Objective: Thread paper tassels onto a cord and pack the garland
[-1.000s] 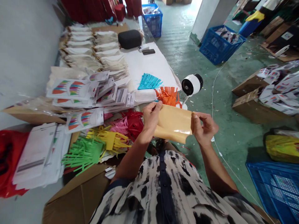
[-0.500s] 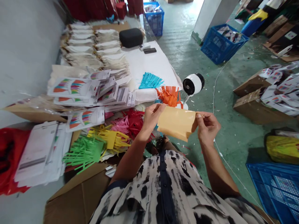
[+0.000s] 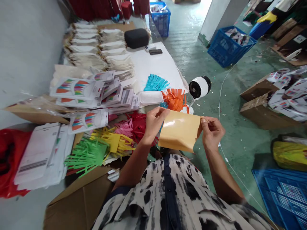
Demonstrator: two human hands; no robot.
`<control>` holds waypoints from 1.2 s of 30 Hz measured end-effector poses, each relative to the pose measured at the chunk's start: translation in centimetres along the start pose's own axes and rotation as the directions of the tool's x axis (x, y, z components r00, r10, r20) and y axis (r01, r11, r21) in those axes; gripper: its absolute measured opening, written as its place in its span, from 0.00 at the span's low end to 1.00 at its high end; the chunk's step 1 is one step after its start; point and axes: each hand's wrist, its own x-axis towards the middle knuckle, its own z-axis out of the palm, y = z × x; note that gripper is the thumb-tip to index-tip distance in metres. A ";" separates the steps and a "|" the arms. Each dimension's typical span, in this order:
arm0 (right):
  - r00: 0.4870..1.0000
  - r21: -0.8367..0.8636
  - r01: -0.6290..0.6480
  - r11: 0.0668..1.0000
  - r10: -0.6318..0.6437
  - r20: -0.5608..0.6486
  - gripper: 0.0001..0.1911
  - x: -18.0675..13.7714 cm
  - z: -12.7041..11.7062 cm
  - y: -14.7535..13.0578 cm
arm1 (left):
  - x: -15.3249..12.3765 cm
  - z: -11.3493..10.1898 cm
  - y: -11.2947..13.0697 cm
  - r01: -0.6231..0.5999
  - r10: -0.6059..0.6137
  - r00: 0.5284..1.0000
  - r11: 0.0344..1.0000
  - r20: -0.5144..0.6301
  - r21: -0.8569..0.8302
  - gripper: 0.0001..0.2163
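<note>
A glossy yellow-orange paper sheet is held up in front of my body, its lower edge uneven. My left hand pinches the sheet's upper left corner. Fingers and thumb of my right hand grip its upper right corner. Just beyond the sheet lies a bunch of orange fringed paper, beside a white plastic tray. Left of my left hand are red fringed paper, pink fringed paper, yellow fringed paper and green fringed paper. Blue fringed paper lies farther back.
Printed packages are piled at the left, with stacks of white bundles behind. A small white fan stands at the table's right edge. Blue crates and cardboard boxes stand on the floor. An open carton is near my left side.
The sheet has swung to face me more, so its lower edge hangs lower and more of its surface shows. Both hands keep their hold on it, having shifted only slightly.
</note>
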 end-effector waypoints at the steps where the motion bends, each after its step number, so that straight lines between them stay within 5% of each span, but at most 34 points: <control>1: 1.000 0.004 0.001 1.000 -0.001 -0.005 0.13 0.1 -0.1 0.0 | -0.1 0.0 0.1 -0.011 0.011 0.999 1.000 0.041 -0.004 0.18; 14: 0.999 0.016 -0.034 0.999 0.033 0.014 0.15 -0.2 -0.3 0.2 | -0.6 -0.1 0.2 -0.221 0.212 0.973 0.969 0.092 0.106 0.09; 27: 0.999 0.003 -0.051 0.999 0.051 0.018 0.17 -0.4 -0.4 0.1 | 0.0 -0.8 -1.0 0.018 -0.013 0.985 1.000 0.175 -0.026 0.09; 36: 0.998 0.020 -0.058 0.998 0.057 0.038 0.15 -0.5 -0.3 0.2 | -0.2 -0.9 -1.2 -0.109 0.106 0.989 0.994 0.106 0.024 0.07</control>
